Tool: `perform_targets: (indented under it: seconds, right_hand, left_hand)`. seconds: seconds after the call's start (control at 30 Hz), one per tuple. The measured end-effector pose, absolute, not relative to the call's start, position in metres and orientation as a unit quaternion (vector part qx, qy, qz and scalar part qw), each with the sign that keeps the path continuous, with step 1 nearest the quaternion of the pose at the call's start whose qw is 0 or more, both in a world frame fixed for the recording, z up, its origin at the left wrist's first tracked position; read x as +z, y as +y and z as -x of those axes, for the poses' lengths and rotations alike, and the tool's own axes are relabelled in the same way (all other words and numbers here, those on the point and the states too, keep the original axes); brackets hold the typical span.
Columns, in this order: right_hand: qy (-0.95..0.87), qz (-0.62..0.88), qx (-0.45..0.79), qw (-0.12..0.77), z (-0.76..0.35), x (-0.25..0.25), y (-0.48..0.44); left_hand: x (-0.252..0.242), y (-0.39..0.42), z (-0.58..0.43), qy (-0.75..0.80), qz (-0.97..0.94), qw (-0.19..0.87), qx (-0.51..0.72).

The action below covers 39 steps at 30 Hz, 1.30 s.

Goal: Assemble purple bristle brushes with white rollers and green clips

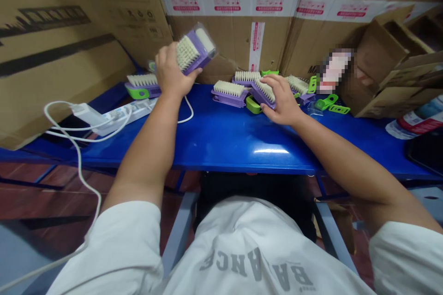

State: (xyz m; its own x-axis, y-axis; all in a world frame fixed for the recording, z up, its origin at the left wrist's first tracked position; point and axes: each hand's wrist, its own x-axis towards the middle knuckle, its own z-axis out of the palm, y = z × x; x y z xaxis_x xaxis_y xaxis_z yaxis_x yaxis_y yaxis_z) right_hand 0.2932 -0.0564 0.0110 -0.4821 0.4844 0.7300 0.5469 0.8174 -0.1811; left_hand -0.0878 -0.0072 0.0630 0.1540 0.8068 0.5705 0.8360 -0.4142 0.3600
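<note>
A purple brush [195, 50] is being gripped at one end by the fingers of the left hand [172, 70] and is being held up above the blue table [221, 140]. Another brush [262, 93], lying on the table, is being partly covered by the right hand [284, 101]; whether it is being gripped by those fingers cannot be told. More brushes [229, 93] are lying nearby.

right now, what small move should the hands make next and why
Perhaps close the right hand fully around the nearest purple brush: the hand is spread at that brush's edge, though whether it grips is unclear, while the left hand holds a raised brush.
</note>
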Motion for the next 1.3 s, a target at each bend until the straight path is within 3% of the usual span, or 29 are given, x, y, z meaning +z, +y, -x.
perform_targets:
  seconds: [0.13, 0.27, 0.43, 0.67, 0.9, 1.13, 1.3]
  right_hand:
    - [-0.863, 0.293, -0.043, 0.410, -0.293, 0.010, -0.056]
    - [-0.865, 0.300, -0.040, 0.399, -0.292, 0.010, -0.056]
    - [-0.863, 0.303, -0.035, 0.402, -0.291, 0.011, -0.056]
    - [-0.868, 0.294, -0.073, 0.394, -0.293, 0.006, -0.052]
    - [-0.878, 0.293, -0.096, 0.366, -0.296, 0.002, -0.047]
    - [-0.881, 0.289, -0.081, 0.367, -0.296, 0.002, -0.047]
    - [-0.881, 0.285, -0.077, 0.371, -0.293, 0.003, -0.051]
  left_hand:
    - [0.056, 0.003, 0.104, -0.573, 0.750, -0.006, -0.329]
    - [0.047, 0.011, 0.120, -0.628, 0.679, -0.011, -0.381]
    - [0.046, 0.013, 0.128, -0.677, 0.686, -0.004, -0.267]
    - [0.051, 0.008, 0.118, -0.695, 0.680, 0.017, -0.235]
    - [0.064, -0.011, 0.093, -0.771, 0.635, -0.010, -0.054]
    - [0.060, -0.003, 0.092, -0.740, 0.641, 0.024, -0.204]
    - [0.093, -0.037, 0.065, -0.589, 0.616, 0.096, -0.513]
